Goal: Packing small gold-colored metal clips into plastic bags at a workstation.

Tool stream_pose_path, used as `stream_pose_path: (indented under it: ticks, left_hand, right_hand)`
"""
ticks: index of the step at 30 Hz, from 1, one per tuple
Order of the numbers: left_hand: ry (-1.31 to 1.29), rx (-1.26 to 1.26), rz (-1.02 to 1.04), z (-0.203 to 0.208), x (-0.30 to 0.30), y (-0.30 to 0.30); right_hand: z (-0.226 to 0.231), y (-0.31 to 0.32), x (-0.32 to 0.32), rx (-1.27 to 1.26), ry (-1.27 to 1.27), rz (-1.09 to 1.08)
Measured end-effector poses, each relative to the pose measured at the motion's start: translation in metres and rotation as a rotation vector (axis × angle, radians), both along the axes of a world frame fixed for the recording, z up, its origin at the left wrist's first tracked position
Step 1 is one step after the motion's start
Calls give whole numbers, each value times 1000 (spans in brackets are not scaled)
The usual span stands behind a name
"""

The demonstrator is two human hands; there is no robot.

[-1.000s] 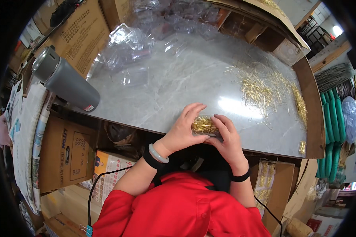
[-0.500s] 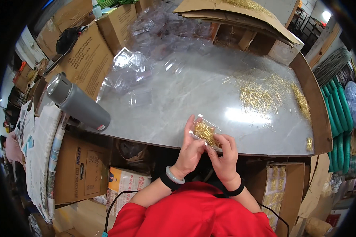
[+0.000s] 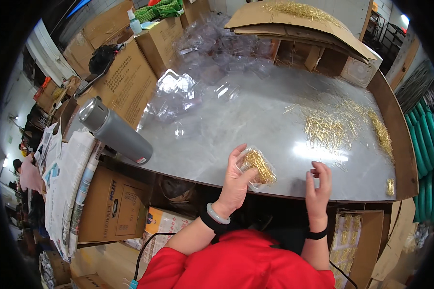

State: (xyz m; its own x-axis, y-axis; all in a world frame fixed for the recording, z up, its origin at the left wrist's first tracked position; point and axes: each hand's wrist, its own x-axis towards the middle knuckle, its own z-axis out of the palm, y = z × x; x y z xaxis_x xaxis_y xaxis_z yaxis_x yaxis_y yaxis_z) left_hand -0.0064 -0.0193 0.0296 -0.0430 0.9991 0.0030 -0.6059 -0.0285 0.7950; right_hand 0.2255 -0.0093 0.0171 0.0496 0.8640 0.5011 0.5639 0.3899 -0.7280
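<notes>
My left hand (image 3: 235, 187) is closed around a small clear plastic tray (image 3: 270, 164), its thumb lying over the contents. A bunch of thin gold-coloured wire pins (image 3: 259, 167) fills the tray. To the right, apart from the tray, my right hand (image 3: 318, 187) hangs over the table's front edge with its thumb and fingers apart and nothing visible between them. Beyond it, a loose heap of the same gold pins (image 3: 325, 130) is spread on the grey tabletop (image 3: 217, 132). A small neat bundle of pins (image 3: 390, 187) lies near the right corner.
A grey flask (image 3: 115, 131) stands at the table's left edge. Several empty clear plastic trays (image 3: 176, 98) are piled at the back left. A cardboard strip (image 3: 402, 144) borders the right side. Below the table, an open carton (image 3: 364, 245) contains packed gold bundles.
My right hand has let go of the tray and moved away to the right. My left hand now holds the tray alone. The view has shifted slightly.
</notes>
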Motion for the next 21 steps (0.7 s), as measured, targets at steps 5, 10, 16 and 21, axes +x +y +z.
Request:
stream_pose_path:
  ticks: [5,10,16,21]
  left_hand:
    - [80,-32,-45,7,8,12]
    - [6,-98,-20,14,15,32]
    - [403,-20,36,34,28,61]
    - [222,-66,-49,44,31,103]
  right_hand:
    - [-20,19,26,36,-185,-120]
    - [-8,16,14,43,-438,-77]
    - [-8,12,20,16,-407,-50]
    - [-10,14,23,31,-372,-17]
